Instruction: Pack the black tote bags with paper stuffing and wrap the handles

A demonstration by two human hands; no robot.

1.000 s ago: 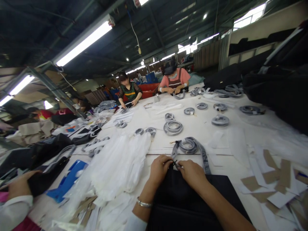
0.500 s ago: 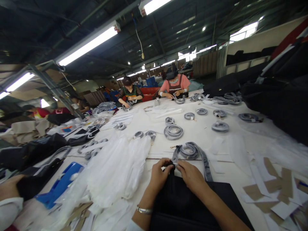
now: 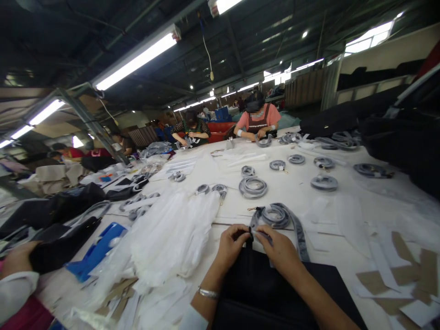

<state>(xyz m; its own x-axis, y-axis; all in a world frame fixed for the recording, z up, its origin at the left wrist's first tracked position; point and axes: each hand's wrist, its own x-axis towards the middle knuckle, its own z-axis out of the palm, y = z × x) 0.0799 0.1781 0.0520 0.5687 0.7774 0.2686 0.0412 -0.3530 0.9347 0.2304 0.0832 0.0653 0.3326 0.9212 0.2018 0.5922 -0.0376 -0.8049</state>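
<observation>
My left hand [image 3: 231, 250] is closed, its thumb and fingers pinching a short black strap [image 3: 250, 234] at the top of a black bag [image 3: 249, 288]. Close beside it, my right hand [image 3: 282, 251] is also closed, pinching a thin greyish piece too small and covered to name. The bag lies under both forearms on the white table [image 3: 227, 217]. Just beyond my hands rests a coiled grey shoulder strap [image 3: 280, 217] with a gold-coloured clip [image 3: 253, 209]; its loose length runs down behind my right hand.
Several coiled grey straps [image 3: 253, 187] lie further up the table. White plastic sheets [image 3: 172, 233] and a blue object [image 3: 94, 252] are to the left, near another person's hand [image 3: 20, 261]. Card scraps [image 3: 395, 275] lie at right. People [image 3: 259, 121] work across the table.
The view has shifted slightly, so things appear further right. My right fingers have moved a little away from the left ones. The coiled strap stays put on the table.
</observation>
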